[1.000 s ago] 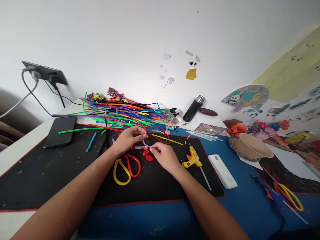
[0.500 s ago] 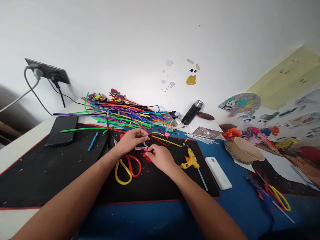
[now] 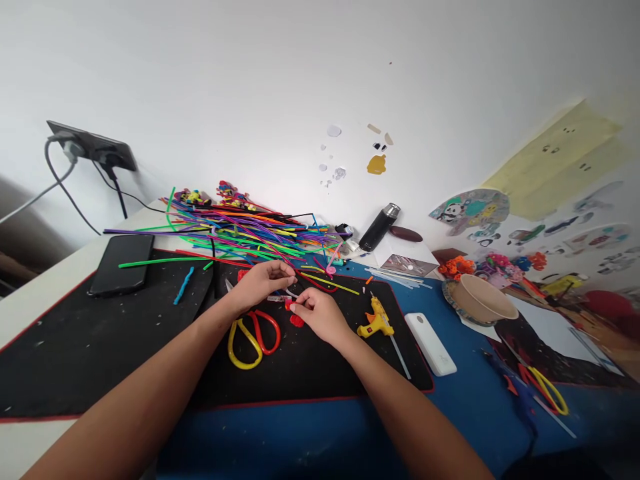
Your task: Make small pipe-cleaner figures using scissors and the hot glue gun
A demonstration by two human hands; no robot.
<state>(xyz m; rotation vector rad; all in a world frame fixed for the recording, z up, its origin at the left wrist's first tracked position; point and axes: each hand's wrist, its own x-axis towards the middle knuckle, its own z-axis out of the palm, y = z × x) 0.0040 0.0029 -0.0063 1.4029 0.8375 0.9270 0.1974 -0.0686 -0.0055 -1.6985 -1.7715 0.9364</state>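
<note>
Both of my hands are close together over the black mat (image 3: 145, 353). The thumb and fingers of my left hand (image 3: 263, 283) are pinched together, and what they hold is too small to name. Lower and to the right, my right hand (image 3: 323, 317) is also pinched, its fingertips beside a small red piece (image 3: 289, 304); I cannot tell whether they grip it. Another red piece (image 3: 297, 321) shows under those fingers. A clear, thin labelled item (image 3: 277, 299) lies between the hands. Scissors with one yellow and one red handle (image 3: 245, 365) rest below my left wrist, blades partly hidden.
A pile of coloured pipe cleaners (image 3: 240, 230) lies against the wall. To the right are a yellow glue gun (image 3: 377, 319), a white power bank (image 3: 431, 344), a black flask (image 3: 380, 227) and a bowl (image 3: 487, 298). At left sits a black phone (image 3: 123, 265) near a blue twisted piece (image 3: 183, 286).
The camera view has shifted slightly. Both hands stay pinched in nearly the same place, with the right fingertips still beside the small red piece.
</note>
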